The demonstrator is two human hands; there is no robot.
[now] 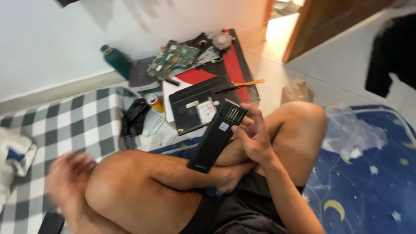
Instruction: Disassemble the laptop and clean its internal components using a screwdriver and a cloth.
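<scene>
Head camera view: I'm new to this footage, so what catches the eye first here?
The right hand at centre holds a long black case of screwdriver bits over the crossed legs. Beyond it on the floor lies an opened black laptop base with a green circuit board near the wall. The left hand is a blur at lower left.

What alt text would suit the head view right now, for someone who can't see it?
A seated person's right hand holds a long black case of screwdriver bits above crossed legs, while the blurred left hand hovers at the knee. Behind lie an opened black laptop, a green circuit board and a checked blanket.
</scene>
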